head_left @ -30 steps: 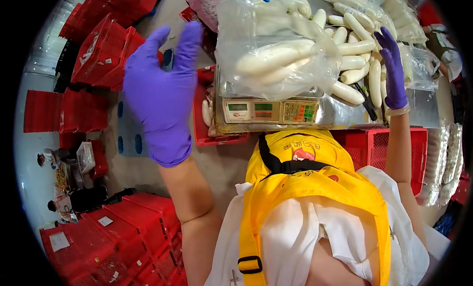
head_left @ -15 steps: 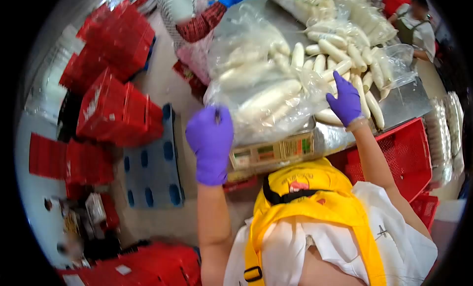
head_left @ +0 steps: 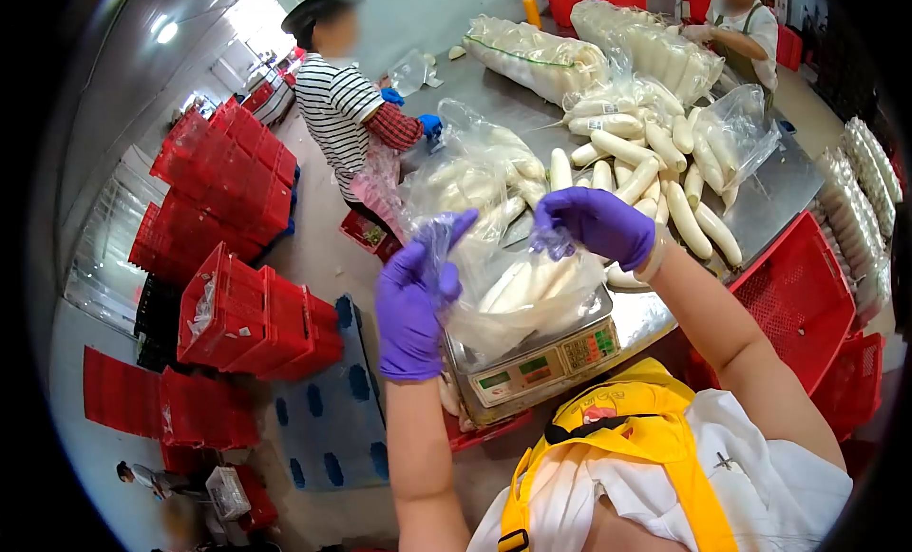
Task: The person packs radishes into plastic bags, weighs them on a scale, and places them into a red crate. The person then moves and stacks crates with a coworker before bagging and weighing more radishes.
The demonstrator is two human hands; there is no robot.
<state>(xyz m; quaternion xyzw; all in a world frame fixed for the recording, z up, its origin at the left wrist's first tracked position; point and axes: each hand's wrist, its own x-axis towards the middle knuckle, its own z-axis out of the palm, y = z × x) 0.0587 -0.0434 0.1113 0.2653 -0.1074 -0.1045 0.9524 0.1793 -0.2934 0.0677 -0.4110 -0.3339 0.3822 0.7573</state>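
A clear plastic bag (head_left: 518,310) with long white vegetables inside rests on the digital scale (head_left: 546,364). My left hand (head_left: 413,300), in a purple glove, grips the bag's left edge, and my right hand (head_left: 594,224), gloved alike, pinches its right edge. Between them the bag's mouth is spread apart. Loose white vegetables (head_left: 684,215) lie in a pile on the metal table just beyond my right hand. Another filled bag (head_left: 475,177) sits behind the scale.
Across the table at left stands a person in a striped shirt (head_left: 332,110); another person (head_left: 750,34) is at the far right. Large packed bags (head_left: 537,58) lie at the back. Red crates (head_left: 798,295) stand at right, more crates (head_left: 252,310) at left.
Both hands have come to the bag on the scale and taken hold of its edges, and its mouth has opened. The view has tilted up, showing more of the table and the people.
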